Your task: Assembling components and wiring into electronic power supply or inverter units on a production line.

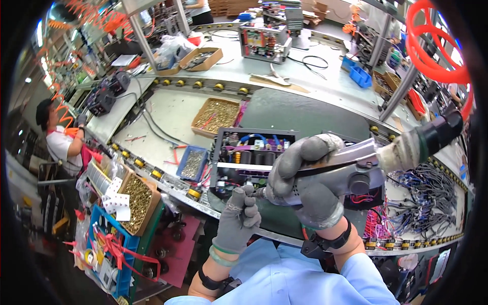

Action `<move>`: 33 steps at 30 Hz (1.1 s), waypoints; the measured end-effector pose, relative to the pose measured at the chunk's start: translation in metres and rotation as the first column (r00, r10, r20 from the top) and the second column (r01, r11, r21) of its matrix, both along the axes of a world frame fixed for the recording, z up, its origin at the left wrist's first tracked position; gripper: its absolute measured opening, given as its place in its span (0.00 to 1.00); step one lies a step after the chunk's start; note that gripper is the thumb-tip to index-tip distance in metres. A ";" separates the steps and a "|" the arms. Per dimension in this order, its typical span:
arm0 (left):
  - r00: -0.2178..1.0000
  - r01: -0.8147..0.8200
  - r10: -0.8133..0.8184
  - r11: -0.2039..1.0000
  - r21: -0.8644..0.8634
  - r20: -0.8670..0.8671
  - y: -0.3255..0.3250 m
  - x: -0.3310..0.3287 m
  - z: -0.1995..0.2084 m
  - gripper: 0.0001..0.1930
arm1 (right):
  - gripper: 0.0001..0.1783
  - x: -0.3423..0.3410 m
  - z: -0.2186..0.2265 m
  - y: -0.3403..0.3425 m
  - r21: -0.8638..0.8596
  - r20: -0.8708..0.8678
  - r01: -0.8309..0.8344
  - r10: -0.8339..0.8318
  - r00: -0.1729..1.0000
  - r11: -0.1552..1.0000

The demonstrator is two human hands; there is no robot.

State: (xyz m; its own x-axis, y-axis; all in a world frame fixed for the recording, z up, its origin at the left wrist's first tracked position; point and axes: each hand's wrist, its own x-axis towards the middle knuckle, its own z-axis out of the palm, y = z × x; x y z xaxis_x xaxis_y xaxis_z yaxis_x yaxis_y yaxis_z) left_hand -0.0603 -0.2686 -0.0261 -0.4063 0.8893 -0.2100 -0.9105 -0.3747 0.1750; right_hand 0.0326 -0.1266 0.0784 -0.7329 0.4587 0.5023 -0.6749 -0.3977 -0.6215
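Clasped by the right hand (285,172), a grey tool (351,172) crossed the frame's centre-right; the left hand (237,219) curled near its tip, hold unclear.

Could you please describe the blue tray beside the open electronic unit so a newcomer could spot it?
On the bench, find the open electronic unit near the picture's centre. Just left of it sits the blue tray. It holds silvery parts, while the cardboard box behind holds brass-coloured ones.

Grey power driver (351,175), tip leftward, by open chassis (246,166)
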 end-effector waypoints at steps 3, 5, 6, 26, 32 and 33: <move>0.998 0.017 -0.021 0.997 0.074 0.054 -0.008 -0.009 -0.009 0.17 | 0.33 -0.022 -0.009 -0.013 0.013 0.051 0.032 -0.032 0.998 0.999; 0.991 0.061 -0.085 0.974 0.219 0.104 -0.009 -0.015 -0.014 0.18 | 0.32 -0.032 -0.012 -0.021 0.026 0.047 0.043 -0.044 0.998 0.999; 0.995 0.038 -0.054 0.983 0.181 0.082 -0.010 -0.017 -0.015 0.18 | 0.32 -0.036 -0.013 -0.024 0.014 0.056 0.067 -0.068 0.996 0.998; 0.202 -0.683 -0.185 0.678 -0.273 -0.962 -0.027 -0.109 0.005 0.31 | 0.25 -0.127 -0.008 -0.009 -0.022 0.075 -0.064 0.065 0.995 0.998; -0.076 -0.604 -0.661 0.626 -0.493 -0.746 0.004 -0.132 -0.009 0.31 | 0.21 -0.173 -0.024 -0.001 0.242 0.253 0.187 -0.248 0.935 0.952; -0.047 -0.609 -0.678 0.601 -0.517 -0.733 0.007 -0.133 -0.009 0.29 | 0.21 -0.176 -0.027 -0.002 0.244 0.246 0.202 -0.262 0.933 0.948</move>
State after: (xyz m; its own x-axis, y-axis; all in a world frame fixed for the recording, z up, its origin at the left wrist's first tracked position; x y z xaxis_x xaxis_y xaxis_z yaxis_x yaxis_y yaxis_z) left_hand -0.1936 -0.2615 -0.0351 -0.6889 0.7216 -0.0692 0.4094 0.4660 0.7843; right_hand -0.1437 -0.1284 0.0517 -0.7408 0.5372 0.4033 -0.5256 -0.0896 -0.8460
